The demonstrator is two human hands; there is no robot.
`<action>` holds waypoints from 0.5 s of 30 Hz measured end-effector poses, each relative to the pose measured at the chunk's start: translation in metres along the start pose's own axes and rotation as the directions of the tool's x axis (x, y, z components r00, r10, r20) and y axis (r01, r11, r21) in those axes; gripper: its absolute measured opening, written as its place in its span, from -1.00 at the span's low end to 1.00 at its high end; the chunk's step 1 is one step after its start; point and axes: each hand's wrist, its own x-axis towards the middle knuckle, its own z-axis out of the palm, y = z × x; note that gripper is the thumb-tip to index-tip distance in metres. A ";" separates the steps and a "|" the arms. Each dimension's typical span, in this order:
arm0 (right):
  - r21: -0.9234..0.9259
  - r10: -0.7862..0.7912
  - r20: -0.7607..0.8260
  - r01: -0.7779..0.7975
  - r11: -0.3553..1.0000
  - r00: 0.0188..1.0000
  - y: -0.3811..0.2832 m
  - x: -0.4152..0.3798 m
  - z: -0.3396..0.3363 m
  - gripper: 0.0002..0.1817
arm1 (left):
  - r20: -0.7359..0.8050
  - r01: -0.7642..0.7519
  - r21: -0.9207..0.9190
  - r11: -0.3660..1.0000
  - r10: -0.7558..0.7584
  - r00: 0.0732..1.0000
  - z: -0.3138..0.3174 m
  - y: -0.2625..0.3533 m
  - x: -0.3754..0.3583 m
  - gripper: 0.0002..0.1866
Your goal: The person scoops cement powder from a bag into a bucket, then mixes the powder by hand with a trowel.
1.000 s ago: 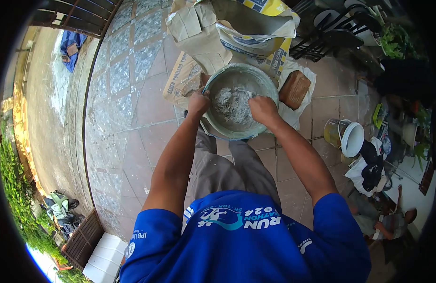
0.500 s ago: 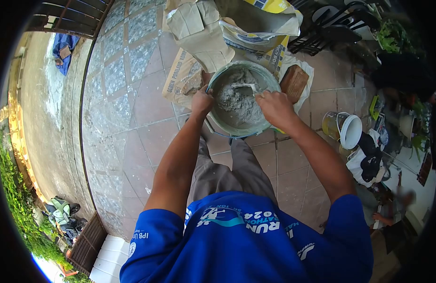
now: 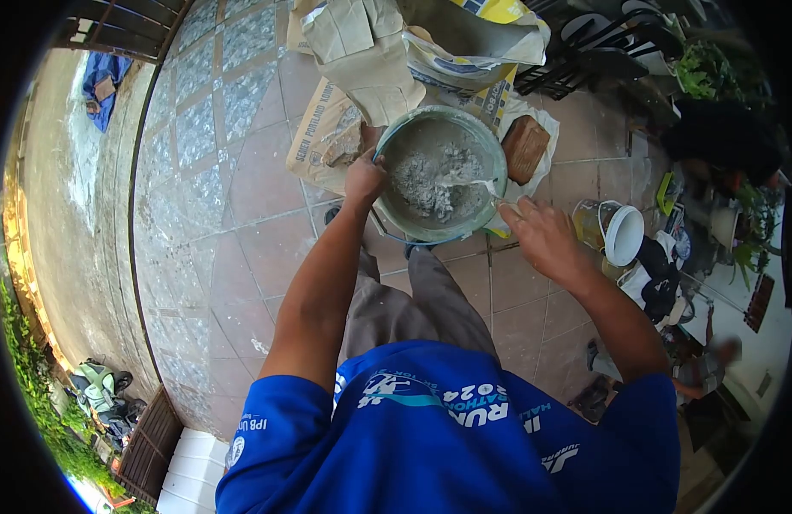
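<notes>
A round green bucket stands on the tiled floor, holding grey, lumpy cement mix. My left hand is closed on the bucket's left rim. Just beyond the right rim, my right hand is closed around the handle end of a trowel, whose cement-coated far part reaches over the rim into the mix. The blade is hidden by the mix. Behind the bucket are an open cement bag and flattened brown paper. A reddish brick lies right of the bucket.
A white-rimmed pail stands at the right beside dark and white cloths. Black metal chairs are at the upper right. Another person is at the lower right. A paved strip and motorbike are at the left.
My right hand has moved right and down, from above the bucket's rim to outside it, drawing the trowel rightward through the mix. My left hand still holds the rim.
</notes>
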 end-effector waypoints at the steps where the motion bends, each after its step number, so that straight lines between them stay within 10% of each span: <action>1: -0.033 -0.022 0.013 0.023 0.999 1.000 -0.001 0.002 0.010 -0.75 | -0.004 -0.009 -0.004 1.000 0.009 1.000 -0.001 0.000 0.002 -0.67; 5: -0.076 -0.032 0.089 0.039 0.996 0.996 -0.012 0.024 0.126 -0.78 | 0.002 0.001 -0.007 1.000 -0.001 1.000 -0.002 0.005 -0.001 -0.66; 8: 0.086 0.242 0.185 -0.261 0.962 0.953 -0.024 0.053 0.173 -0.84 | -0.012 0.012 -0.039 0.999 -0.012 1.000 0.002 -0.004 0.005 -0.65; 11: 0.468 0.304 0.242 -0.385 0.796 0.922 0.014 0.066 0.148 -0.80 | 0.020 0.030 -0.028 0.999 -0.029 0.999 0.007 -0.008 -0.006 -0.65; 15: 0.501 0.264 0.154 -0.306 0.810 0.952 0.015 0.032 0.084 -0.67 | -0.011 0.014 -0.030 0.999 -0.015 1.000 -0.002 0.003 -0.001 -0.64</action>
